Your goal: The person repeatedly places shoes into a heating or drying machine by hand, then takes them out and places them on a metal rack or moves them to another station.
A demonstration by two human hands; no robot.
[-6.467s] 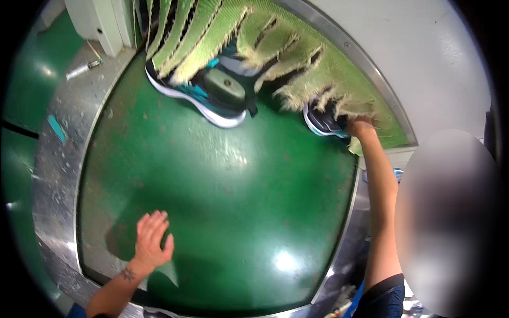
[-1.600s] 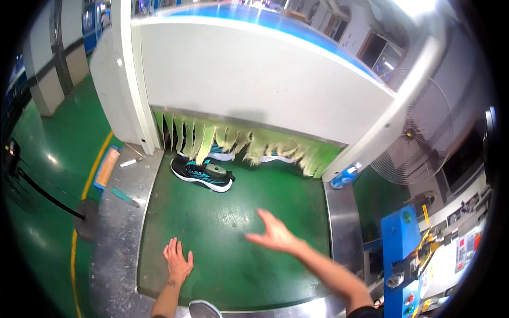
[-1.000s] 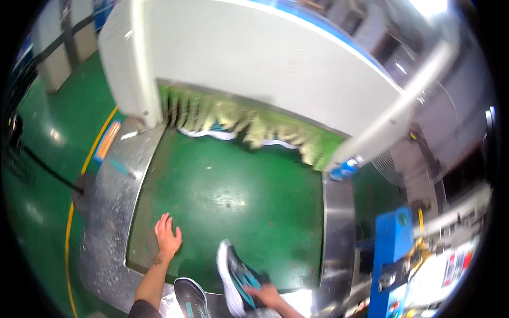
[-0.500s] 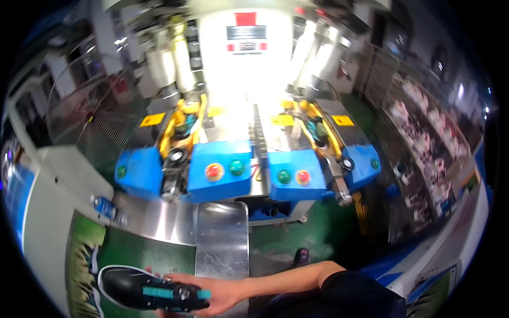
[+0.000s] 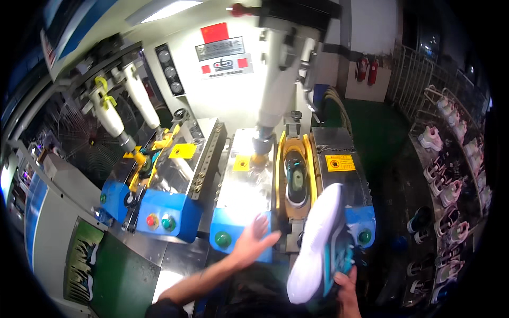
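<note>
Head view: my right hand (image 5: pixel 347 289) grips a black and teal sports shoe with a thick white sole (image 5: pixel 318 246) near its heel end, at the lower edge of the frame. The sole faces up and left, and the toe points up toward the machine. My left hand (image 5: pixel 253 241) is open, fingers spread, resting on or just over the blue front panel with a green round button (image 5: pixel 225 238); I cannot tell if it touches. Just beyond the shoe's toe is a yellow-rimmed shoe-shaped press cradle (image 5: pixel 296 177) with another dark shoe (image 5: pixel 295 183) seated inside. At far right, a rack of pale shoes (image 5: pixel 448 180).

Handling, as I judge it: the shoe should be light, with a soft upper that dents and a stiffer foam sole. The heel or mid-sole sides are the firmest place to hold; the sole face looks smooth, maybe slippery.
</note>
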